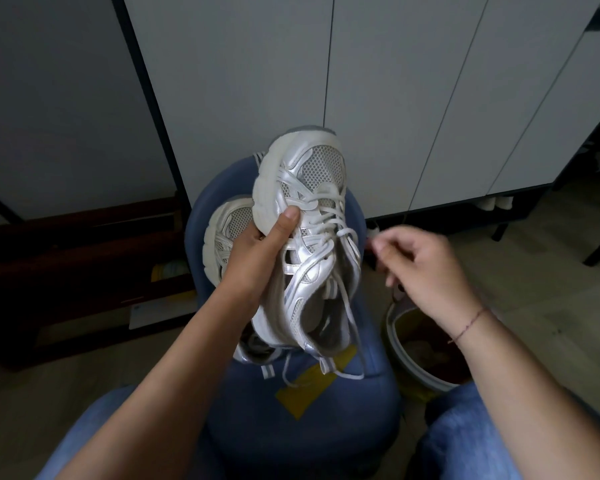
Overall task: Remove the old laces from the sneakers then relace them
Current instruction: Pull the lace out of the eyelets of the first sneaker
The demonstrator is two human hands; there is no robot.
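A white and silver sneaker is held up above a blue stool, toe pointing away. My left hand grips its side, thumb on the sole edge. Its white laces are threaded, with loose ends hanging down. A second white sneaker lies on the stool behind my left hand, mostly hidden. My right hand hovers to the right of the held sneaker, fingers loosely curled, blurred; whether it pinches a lace end is unclear.
A yellow tag lies on the stool seat. A round bin stands on the floor at the right. White cabinet doors rise behind. A dark low shelf is at the left. My jeans-clad knees flank the stool.
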